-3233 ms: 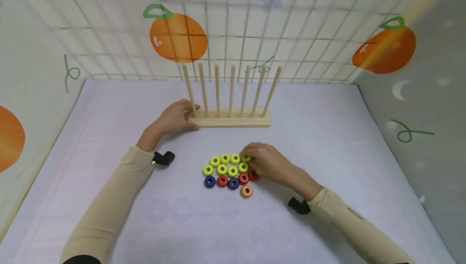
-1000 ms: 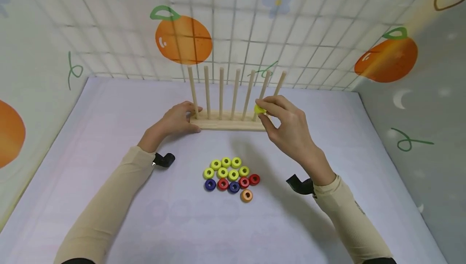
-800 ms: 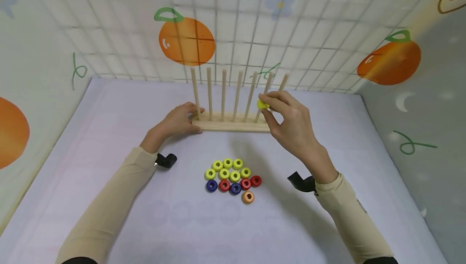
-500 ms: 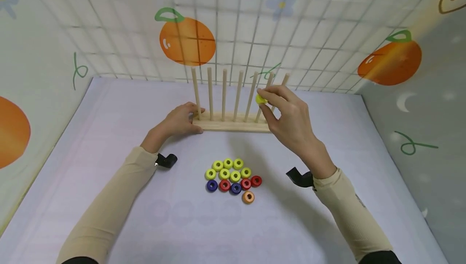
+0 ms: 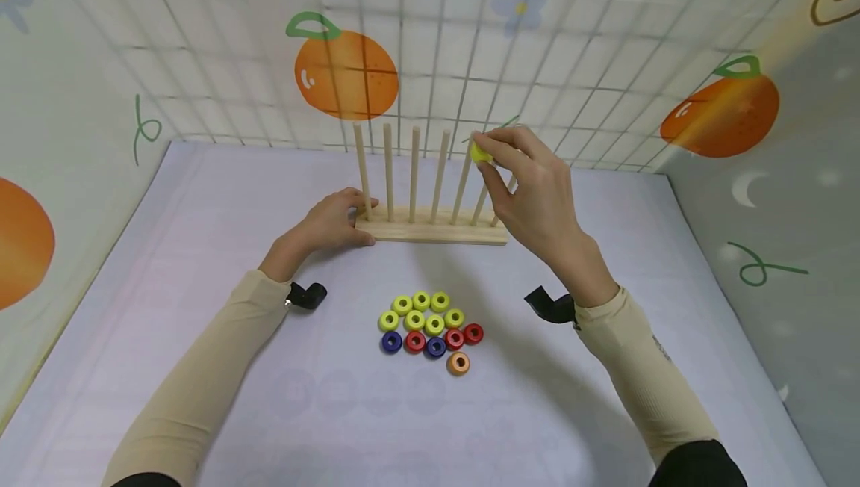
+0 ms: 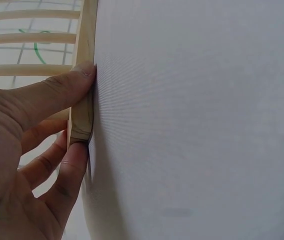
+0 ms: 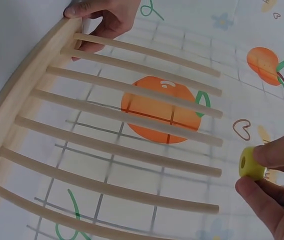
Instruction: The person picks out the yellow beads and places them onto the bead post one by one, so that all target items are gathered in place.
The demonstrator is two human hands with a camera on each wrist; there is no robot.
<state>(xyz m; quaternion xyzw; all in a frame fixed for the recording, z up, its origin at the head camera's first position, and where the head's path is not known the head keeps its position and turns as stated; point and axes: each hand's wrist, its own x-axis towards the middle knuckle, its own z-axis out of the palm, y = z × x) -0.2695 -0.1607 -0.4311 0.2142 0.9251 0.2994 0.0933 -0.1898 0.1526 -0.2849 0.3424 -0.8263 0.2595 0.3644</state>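
A wooden peg rack (image 5: 433, 232) stands on the table, several upright dowels rising from its long base. My left hand (image 5: 329, 219) grips the base's left end; in the left wrist view the thumb (image 6: 64, 91) lies along one face and fingers curl at the end. My right hand (image 5: 540, 192) pinches a yellow ring bead (image 5: 480, 152) between thumb and fingers, near the top of the third dowel from the right. In the right wrist view the yellow bead (image 7: 251, 164), its hole facing the dowels, is apart from that dowel's tip (image 7: 217, 172). My right hand covers the rightmost dowels' tops in the head view.
In front of the rack lie several yellow beads (image 5: 414, 320), red beads (image 5: 415, 342), two blue beads (image 5: 436, 347) and an orange bead (image 5: 459, 363). Behind stands a printed cloth backdrop (image 5: 430, 39). Both wrists wear black mounts (image 5: 551, 305).
My right hand has picked a yellow bead from the group and carried it up to the rack. Lately it has risen higher and shifted slightly left. The left hand keeps its grip.
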